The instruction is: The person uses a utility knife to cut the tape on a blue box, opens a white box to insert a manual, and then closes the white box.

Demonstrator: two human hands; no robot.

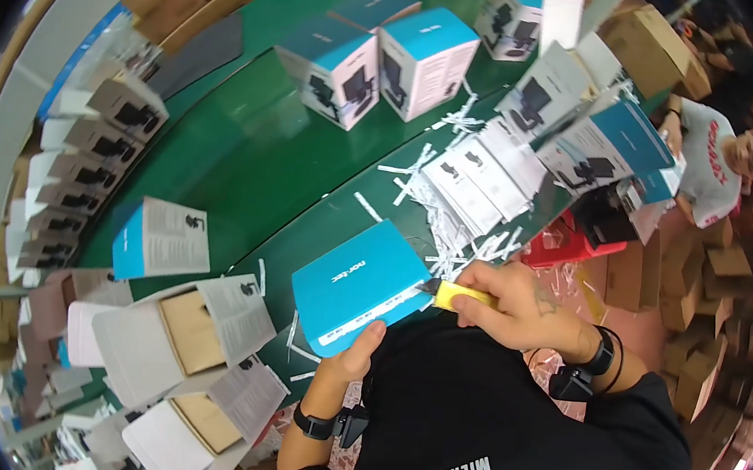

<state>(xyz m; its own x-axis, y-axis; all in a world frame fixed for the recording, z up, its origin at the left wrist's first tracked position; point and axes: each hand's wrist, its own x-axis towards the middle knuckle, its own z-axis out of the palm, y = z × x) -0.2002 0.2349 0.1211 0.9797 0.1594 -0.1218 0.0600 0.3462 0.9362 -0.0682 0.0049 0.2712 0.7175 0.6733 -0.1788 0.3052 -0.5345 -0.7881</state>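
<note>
A blue and white carton [355,277] lies on the green table right in front of me, its blue face up. Along its near edge runs a white strip with dark print [371,323]. My left hand [354,359] grips that near edge, thumb on the strip, the other fingers hidden by the carton. In my right hand [511,306] is a yellow utility knife [464,297], fingers closed round its handle. The dark tip of the knife is at the carton's right corner, at the end of the strip; whether it cuts in cannot be told.
Open cartons [192,330] stand at the near left, and a row of printed boxes [115,148] lines the far left. Closed boxes [424,61] sit at the back. White paper strips [450,229] lie scattered beside printed white small boxes [478,181]. A co-worker [710,160] is at the right.
</note>
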